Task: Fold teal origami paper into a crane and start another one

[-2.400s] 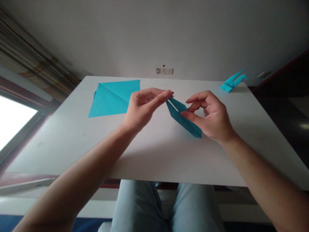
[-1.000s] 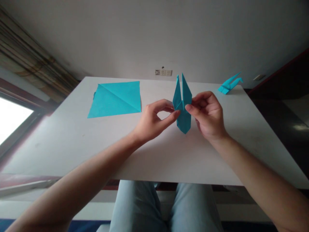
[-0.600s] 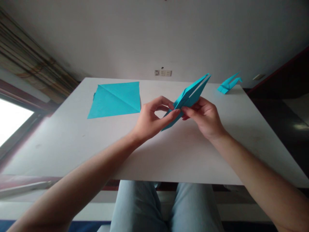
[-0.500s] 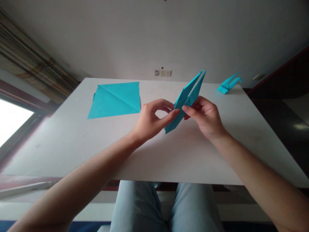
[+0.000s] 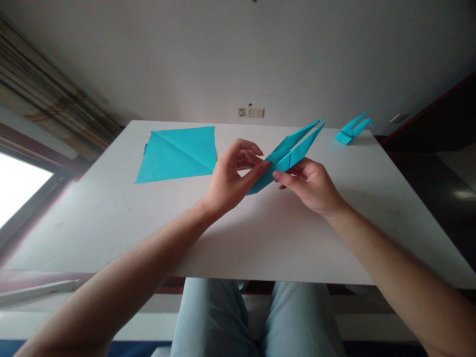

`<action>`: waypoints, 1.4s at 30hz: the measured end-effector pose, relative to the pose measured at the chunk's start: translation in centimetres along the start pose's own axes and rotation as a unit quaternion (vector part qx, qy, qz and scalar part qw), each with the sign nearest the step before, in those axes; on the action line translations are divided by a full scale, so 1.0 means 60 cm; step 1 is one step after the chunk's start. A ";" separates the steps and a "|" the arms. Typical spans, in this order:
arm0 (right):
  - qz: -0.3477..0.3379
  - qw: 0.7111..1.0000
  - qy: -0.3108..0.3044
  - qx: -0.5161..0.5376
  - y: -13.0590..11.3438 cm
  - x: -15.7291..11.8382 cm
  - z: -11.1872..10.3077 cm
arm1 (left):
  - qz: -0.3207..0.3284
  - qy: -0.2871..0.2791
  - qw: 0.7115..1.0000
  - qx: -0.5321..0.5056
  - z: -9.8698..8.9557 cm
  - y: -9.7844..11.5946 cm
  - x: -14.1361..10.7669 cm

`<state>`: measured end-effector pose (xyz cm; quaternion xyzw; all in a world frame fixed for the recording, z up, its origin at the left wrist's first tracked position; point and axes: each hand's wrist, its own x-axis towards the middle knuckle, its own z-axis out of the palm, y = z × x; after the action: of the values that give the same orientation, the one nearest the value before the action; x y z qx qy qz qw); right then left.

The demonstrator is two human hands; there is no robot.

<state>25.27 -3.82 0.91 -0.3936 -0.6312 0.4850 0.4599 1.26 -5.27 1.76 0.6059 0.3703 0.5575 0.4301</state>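
Observation:
A blue folded paper (image 5: 288, 153) with two long narrow points is held above the table, tilted so the points aim up and to the right. My left hand (image 5: 236, 176) grips its lower left side, thumb on the near face and the other fingers curled behind. My right hand (image 5: 310, 183) pinches the lower right edge, its thumb in front and fingertips partly hidden behind the paper. To the left, a creased blue sheet (image 5: 180, 153) lies flat on the table. At the far right corner stands a folded blue paper crane (image 5: 349, 133).
The white table (image 5: 92, 218) reaches from my legs (image 5: 211, 317) to the wall, where power sockets (image 5: 251, 113) are fixed. A curtain (image 5: 52, 94) and a bright window (image 5: 20, 188) are on the left.
The folded paper has turned clockwise and leans lower, its points shifting right and down. My left hand's fingers have risen, and my right hand has moved slightly left and down.

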 end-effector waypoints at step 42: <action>-0.006 0.983 -0.163 -0.079 -0.014 -0.005 -0.006 | -0.036 0.033 0.995 -0.090 -0.014 -0.014 0.025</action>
<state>25.65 -4.23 1.68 -0.3408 -0.7362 0.4885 0.3213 0.60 -3.51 1.53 0.5325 0.3539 0.5924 0.4902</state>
